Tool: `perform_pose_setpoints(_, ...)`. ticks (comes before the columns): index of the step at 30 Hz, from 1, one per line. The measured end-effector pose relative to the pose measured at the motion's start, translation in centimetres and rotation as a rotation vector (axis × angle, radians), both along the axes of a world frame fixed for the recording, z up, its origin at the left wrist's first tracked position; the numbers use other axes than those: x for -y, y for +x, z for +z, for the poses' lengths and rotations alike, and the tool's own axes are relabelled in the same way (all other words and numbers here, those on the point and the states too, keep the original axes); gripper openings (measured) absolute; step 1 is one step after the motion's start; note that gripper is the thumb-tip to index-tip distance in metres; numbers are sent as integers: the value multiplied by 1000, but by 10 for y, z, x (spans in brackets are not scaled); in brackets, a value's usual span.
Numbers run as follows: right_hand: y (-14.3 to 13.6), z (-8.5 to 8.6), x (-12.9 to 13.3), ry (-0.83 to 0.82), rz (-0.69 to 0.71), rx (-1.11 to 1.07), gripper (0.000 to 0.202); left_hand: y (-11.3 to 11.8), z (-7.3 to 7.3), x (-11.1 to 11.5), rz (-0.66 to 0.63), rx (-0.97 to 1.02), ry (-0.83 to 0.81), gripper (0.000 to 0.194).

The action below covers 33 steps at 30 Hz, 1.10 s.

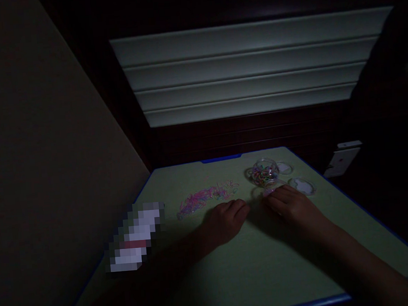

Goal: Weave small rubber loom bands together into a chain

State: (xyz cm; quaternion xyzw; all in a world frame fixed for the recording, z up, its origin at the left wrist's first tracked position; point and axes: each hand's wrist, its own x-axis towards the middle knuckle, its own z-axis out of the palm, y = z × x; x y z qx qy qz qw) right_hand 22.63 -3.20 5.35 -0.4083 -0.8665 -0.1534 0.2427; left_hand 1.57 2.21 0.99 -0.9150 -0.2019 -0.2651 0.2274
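Observation:
The light is dim. A loose pile of small pink and purple elastic bands (200,198) lies spread over the table. My left hand (228,221) is just right of and below the pile, fingers curled together; what they hold, if anything, is hidden. Further right, my right hand (291,205) is closed, its fingertips at a low clear container (269,190) with something pinkish in it. Whether they grip its contents or its rim I cannot tell. Right behind that container stands a clear round jar (265,172) of multicoloured small bands.
Two round clear lids (302,186) (284,167) with pale centres lie right of the jar. A blurred-out white and red item (136,238) rests along the left edge of the pale green table (248,272). Beyond it are a wall and a slatted panel.

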Motion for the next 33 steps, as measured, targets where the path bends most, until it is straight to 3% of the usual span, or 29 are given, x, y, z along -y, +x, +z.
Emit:
perform_pose_setpoints(15,4,0,2,49,-171,-110,12,-3,-4,-1,-10,-10,-22,14)
perform_pose_setpoints(26,13,4,2,79,-457,89,15,-5,-8,-1,-9,-3,-36,11)
perform_pose_setpoints(33,13,6,0,30,-554,165,12,-4,-9,-2,-17,42,8,9)
